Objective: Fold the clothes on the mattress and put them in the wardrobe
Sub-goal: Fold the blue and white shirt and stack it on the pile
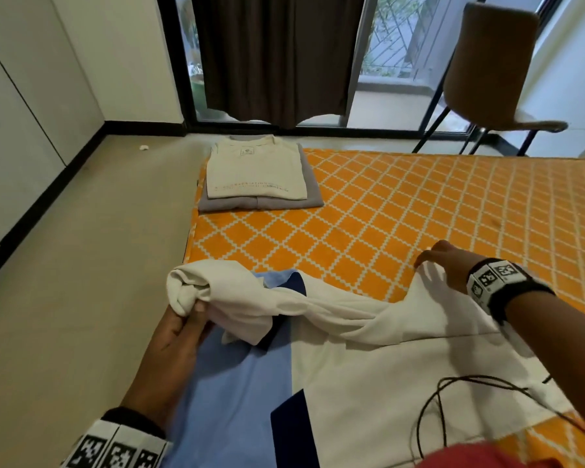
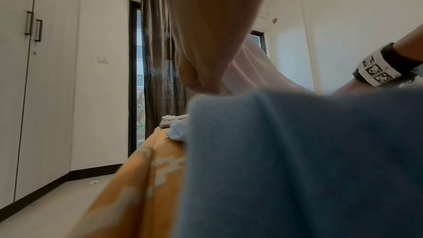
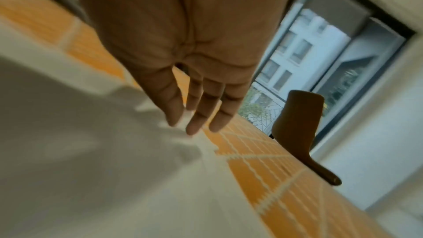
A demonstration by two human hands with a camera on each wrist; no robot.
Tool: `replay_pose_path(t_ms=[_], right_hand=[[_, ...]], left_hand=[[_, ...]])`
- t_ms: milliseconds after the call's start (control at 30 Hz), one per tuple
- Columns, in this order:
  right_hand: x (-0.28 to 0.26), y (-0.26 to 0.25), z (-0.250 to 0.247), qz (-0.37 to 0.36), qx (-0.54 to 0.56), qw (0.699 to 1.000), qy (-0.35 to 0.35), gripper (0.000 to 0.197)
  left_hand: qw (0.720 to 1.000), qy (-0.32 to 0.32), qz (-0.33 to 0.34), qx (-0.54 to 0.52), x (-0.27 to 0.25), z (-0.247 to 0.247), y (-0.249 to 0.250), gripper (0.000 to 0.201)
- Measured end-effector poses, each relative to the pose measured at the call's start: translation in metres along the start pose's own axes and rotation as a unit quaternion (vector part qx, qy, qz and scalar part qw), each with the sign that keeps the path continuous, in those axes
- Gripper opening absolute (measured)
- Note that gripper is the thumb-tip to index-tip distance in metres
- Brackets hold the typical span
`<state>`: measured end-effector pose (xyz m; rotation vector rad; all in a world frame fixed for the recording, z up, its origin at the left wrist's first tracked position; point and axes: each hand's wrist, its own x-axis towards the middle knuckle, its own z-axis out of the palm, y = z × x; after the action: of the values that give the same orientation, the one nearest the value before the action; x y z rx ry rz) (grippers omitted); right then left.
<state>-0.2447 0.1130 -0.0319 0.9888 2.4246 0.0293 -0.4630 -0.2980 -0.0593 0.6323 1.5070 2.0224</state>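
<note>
A white, light-blue and navy shirt (image 1: 368, 366) lies spread on the near end of the orange patterned mattress (image 1: 419, 204). My left hand (image 1: 183, 325) grips its bunched white sleeve, lifted off the left edge; in the left wrist view the hand (image 2: 201, 71) pinches white cloth above the blue fabric (image 2: 297, 160). On the right, my right hand (image 1: 433, 261) lies with straight fingers on the shirt's far corner. The right wrist view shows its fingertips (image 3: 196, 120) touching the white cloth (image 3: 91, 151). Two folded shirts (image 1: 257, 173) are stacked at the mattress's far left corner.
White wardrobe doors (image 2: 29, 79) with dark handles stand along the left wall, across a strip of bare floor (image 1: 81, 265). A brown chair (image 1: 493, 69) stands beyond the mattress at the right. A dark curtain (image 1: 277, 55) hangs before the window. A thin black cable (image 1: 453, 400) loops over the shirt near me.
</note>
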Motion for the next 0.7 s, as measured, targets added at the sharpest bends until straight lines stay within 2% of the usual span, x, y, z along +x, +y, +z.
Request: replay_pose_path(t_ms=[67, 167, 267, 367, 467, 567, 633, 700], right_hand=[[0.006, 0.012, 0.004, -0.005, -0.072, 0.997, 0.007, 0.066], [0.009, 0.027, 0.009, -0.008, -0.181, 0.983, 0.038, 0.043], [0.008, 0.055, 0.014, 0.044, -0.178, 0.982, 0.044, 0.035], [0.009, 0.090, 0.006, 0.165, -0.050, 0.974, 0.148, 0.035], [0.022, 0.122, -0.001, 0.248, 0.109, 0.936, 0.224, 0.017], [0.039, 0.131, -0.007, 0.290, 0.255, 0.891, 0.241, 0.015], [0.049, 0.127, -0.011, 0.283, 0.330, 0.868, 0.238, 0.012], [0.056, 0.127, -0.010, 0.279, 0.383, 0.853, 0.218, 0.019]], left_hand=[[1.000, 0.015, 0.010, -0.005, 0.002, 0.004, 0.003, 0.037], [0.999, 0.039, 0.003, -0.025, 0.007, 0.011, 0.009, 0.034], [0.996, 0.068, -0.004, -0.051, 0.015, 0.009, 0.015, 0.038], [0.994, 0.098, 0.029, -0.043, 0.024, 0.007, 0.025, 0.037], [0.993, 0.106, 0.043, -0.031, 0.029, 0.007, 0.029, 0.038], [0.994, 0.099, 0.022, -0.036, 0.034, 0.007, 0.026, 0.044], [0.994, 0.100, 0.009, -0.044, 0.036, 0.006, 0.026, 0.055], [0.994, 0.097, -0.009, -0.056, 0.037, 0.006, 0.027, 0.053]])
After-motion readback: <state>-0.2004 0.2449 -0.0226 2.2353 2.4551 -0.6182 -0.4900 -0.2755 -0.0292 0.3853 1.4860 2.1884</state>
